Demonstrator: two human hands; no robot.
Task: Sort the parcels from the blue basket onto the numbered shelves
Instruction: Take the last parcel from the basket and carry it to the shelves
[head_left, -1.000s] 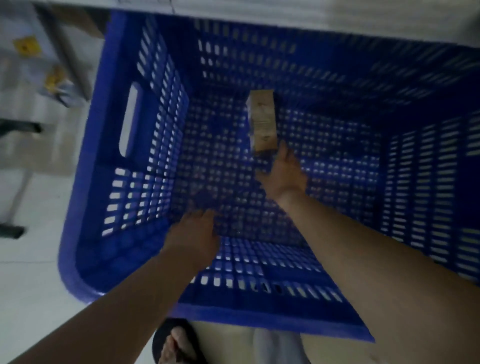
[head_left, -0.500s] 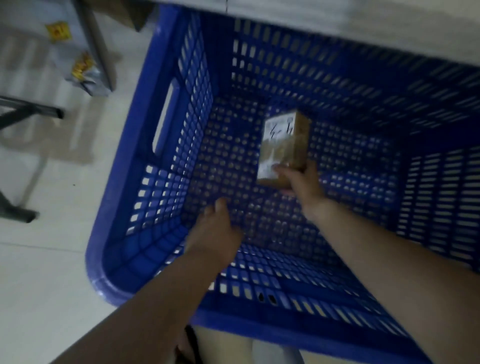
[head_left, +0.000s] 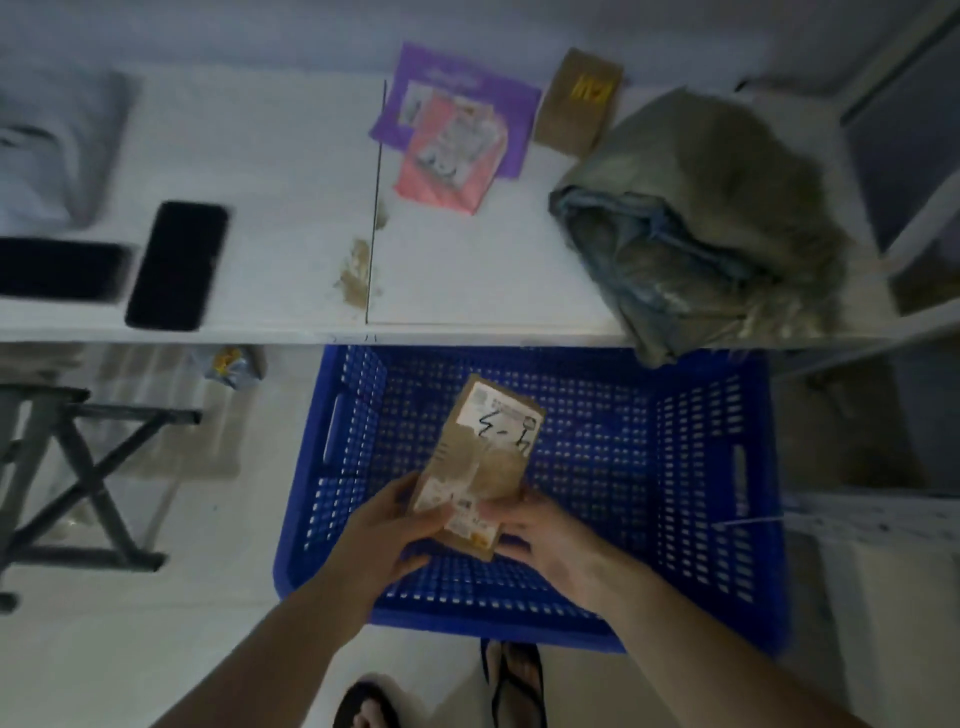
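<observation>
Lifted off the basket floor since a second ago, the box (head_left: 483, 457) is hanging over the blue basket (head_left: 701, 519), the left hand (head_left: 384, 535) and right hand (head_left: 550, 540) both curling round its near end. Its scrawled number is lying upside down, pointing toward the shelf (head_left: 291, 182) beyond the basket; misreading it is risking the wrong shelf.

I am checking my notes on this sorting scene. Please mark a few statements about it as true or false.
1. The left hand and the right hand both hold the brown parcel. True.
2. The brown parcel lies on the floor of the blue basket. False: it is held above the basket.
3. A black phone lies on the white shelf. True.
4. The pink mailer lies under the purple mailer. False: it lies on top.
</observation>
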